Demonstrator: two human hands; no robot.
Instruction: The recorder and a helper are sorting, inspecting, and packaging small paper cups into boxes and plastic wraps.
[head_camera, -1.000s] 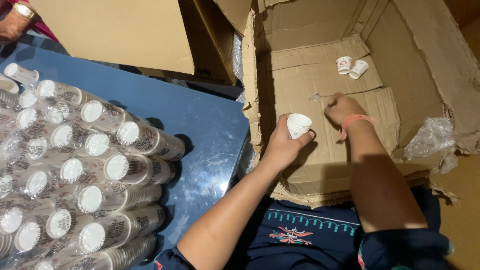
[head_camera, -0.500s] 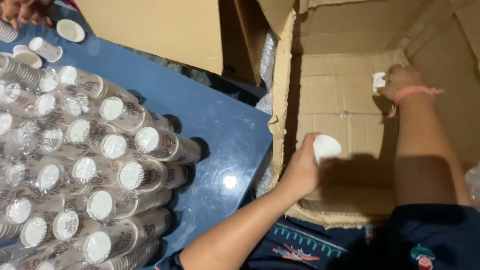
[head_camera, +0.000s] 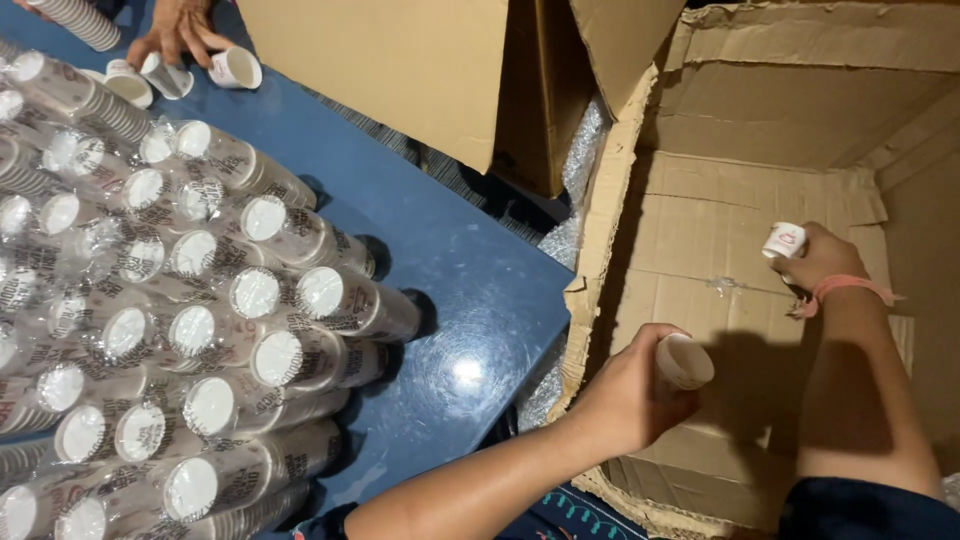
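Looks like a packing or stockroom area. Left of frame: blue table (head_camera: 470, 300) w/ many wrapped sleeves of paper cups (head_camera: 200, 320). Top and right: big open cardboard boxes (head_camera: 760, 200).

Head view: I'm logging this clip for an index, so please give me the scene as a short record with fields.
left hand: left hand holds a small white paper cup over the box edge
right hand: right hand deep in the box, fingers around another small cup; pink wristband
box: large open cardboard box, floor nearly bare
table: blue table with wrapped sleeves of stacked cups lying in rows
other person: a hand at the far table edge beside loose cups
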